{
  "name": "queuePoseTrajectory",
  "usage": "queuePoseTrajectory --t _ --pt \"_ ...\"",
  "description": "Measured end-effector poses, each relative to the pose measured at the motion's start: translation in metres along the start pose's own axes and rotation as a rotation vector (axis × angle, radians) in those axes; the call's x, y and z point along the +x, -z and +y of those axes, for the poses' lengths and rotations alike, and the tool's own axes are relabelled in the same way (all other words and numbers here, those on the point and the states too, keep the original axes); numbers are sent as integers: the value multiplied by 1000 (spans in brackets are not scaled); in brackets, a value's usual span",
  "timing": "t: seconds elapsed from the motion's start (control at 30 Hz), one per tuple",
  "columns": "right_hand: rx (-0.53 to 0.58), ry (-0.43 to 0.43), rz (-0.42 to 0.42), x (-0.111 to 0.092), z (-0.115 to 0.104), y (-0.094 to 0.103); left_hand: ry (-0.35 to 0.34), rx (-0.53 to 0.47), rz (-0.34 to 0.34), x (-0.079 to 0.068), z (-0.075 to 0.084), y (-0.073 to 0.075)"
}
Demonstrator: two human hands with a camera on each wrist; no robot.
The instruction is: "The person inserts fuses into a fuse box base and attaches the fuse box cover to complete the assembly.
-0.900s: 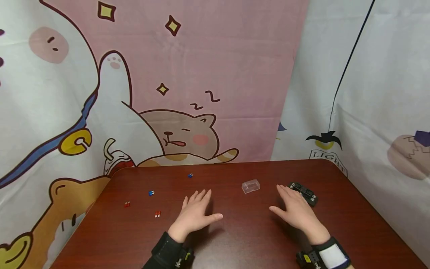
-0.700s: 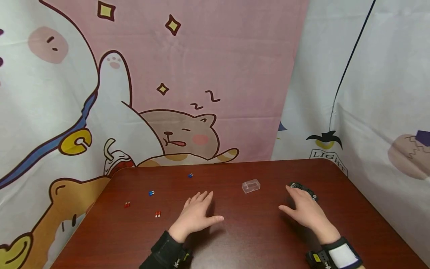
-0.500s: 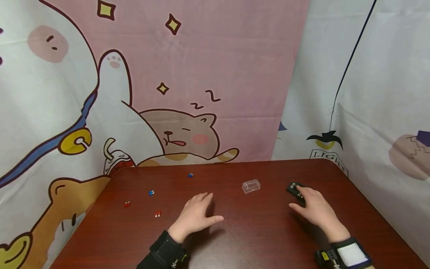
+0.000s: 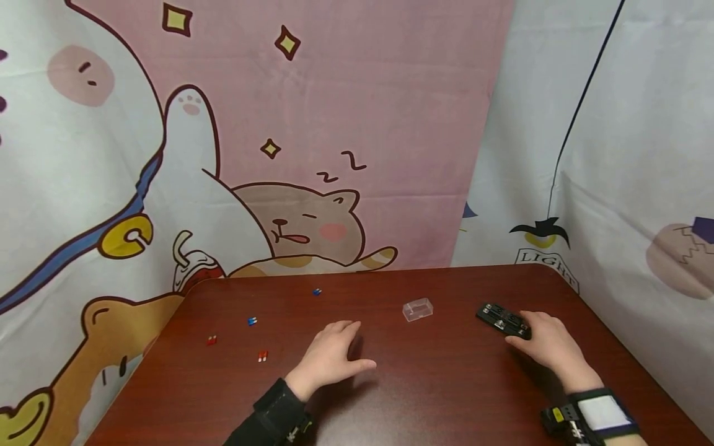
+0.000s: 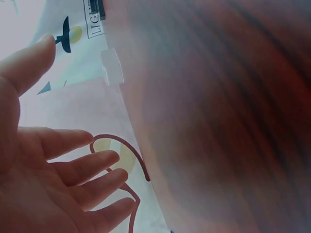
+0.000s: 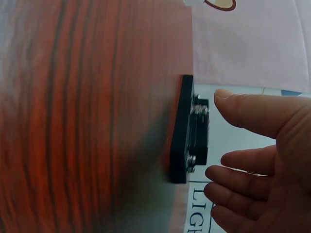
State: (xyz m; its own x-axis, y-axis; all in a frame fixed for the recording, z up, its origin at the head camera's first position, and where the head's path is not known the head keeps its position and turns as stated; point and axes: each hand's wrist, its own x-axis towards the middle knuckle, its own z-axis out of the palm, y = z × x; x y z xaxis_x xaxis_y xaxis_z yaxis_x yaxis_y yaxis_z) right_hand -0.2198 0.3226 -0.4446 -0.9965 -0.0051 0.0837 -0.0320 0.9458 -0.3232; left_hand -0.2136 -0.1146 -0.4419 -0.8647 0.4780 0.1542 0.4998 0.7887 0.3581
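Cartoon-printed cloth (image 4: 413,124) backs the reddish-brown table (image 4: 413,390), and over on the right lies the black electrical block (image 4: 500,318)! Right hand (image 4: 552,345) is at its right end, thumb and fingers parted, contact hard to call. Left hand (image 4: 330,356) hovers, thumb spread wide; clear plastic box (image 4: 417,309) sits farther back, between the hands.

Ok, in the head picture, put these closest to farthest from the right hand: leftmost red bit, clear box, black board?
1. Black board: just left of the right hand.
2. Clear box: farther left, past the board.
3. Leftmost red bit: far left, beyond the left hand.
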Motion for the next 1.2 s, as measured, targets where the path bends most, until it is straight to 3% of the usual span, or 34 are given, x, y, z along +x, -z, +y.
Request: queuePoseTrajectory --t 0.37,0.67,1.2 --pt "0 -67 -89 11 13 3 14 -4 -58 11 10 -10" --pt "3 -75 -133 17 17 -1 13 -29 -66 19 21 -15" --pt "15 -86 -119 23 21 -6 -7 -59 -73 35 42 -26"
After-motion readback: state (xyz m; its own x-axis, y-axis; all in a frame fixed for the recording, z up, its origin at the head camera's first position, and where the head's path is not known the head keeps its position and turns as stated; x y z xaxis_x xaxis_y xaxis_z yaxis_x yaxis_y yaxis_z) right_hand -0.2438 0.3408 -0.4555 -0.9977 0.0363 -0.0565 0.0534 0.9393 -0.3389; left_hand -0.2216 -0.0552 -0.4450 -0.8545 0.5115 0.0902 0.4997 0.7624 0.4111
